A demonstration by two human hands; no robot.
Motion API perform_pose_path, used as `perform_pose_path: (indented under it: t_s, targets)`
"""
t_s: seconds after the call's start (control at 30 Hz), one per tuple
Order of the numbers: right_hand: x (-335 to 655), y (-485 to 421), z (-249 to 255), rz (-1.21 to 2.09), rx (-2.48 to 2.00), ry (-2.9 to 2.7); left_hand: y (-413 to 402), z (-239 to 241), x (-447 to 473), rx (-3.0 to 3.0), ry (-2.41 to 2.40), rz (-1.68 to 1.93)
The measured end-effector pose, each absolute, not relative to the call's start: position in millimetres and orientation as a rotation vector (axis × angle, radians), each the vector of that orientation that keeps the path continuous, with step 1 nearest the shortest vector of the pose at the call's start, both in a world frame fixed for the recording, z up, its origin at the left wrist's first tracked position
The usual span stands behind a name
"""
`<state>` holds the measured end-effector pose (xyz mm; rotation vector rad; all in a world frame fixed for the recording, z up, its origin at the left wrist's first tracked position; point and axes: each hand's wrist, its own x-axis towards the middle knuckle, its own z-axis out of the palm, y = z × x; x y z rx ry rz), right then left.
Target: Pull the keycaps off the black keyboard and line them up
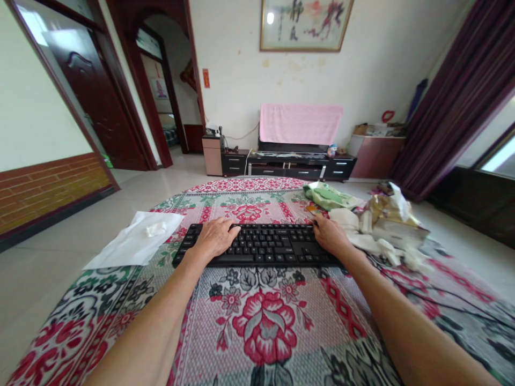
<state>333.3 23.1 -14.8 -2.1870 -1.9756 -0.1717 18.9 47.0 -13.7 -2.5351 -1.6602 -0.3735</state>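
Note:
A black keyboard (265,245) lies across the middle of a table covered with a floral cloth (265,321). My left hand (215,238) rests on the keys of its left half, fingers loosely curved and pointing right, holding nothing. My right hand (330,236) covers the keyboard's right end, its fingers curled over the far right corner. Both forearms reach in from the bottom of the view.
A white paper sheet (134,246) with a crumpled tissue (156,229) lies at the table's left edge. A heap of crumpled wrappers and tissues (386,228) and a green packet (328,195) sit right of the keyboard. A low TV stand (298,163) stands against the far wall.

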Motion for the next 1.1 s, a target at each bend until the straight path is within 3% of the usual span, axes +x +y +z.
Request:
perform_pose_path:
  t_s: [0.4,0.6,0.73,0.97,1.1]
  targets:
    - [330.2,22.0,-13.6,-0.153,-2.147,-1.973,52.3,-10.2,18.6,-2.526,-1.717,-0.244]
    - [331.9,18.5,12.4,-0.265,-2.057,-1.793,59.6,5.7,39.7,-2.565,-1.626,-0.265]
    - [334.4,24.5,25.1,-0.053,-2.029,-1.583,58.6,2.4,66.8,-2.688,-1.415,-0.472]
    - [333.2,38.3,14.1,0.640,-1.666,-1.469,56.4,-16.3,78.8,-2.754,-1.393,-0.528]
    - [332.3,37.6,10.8,0.756,-1.595,-1.491,56.0,-16.4,77.6,-2.743,-1.396,-0.518]
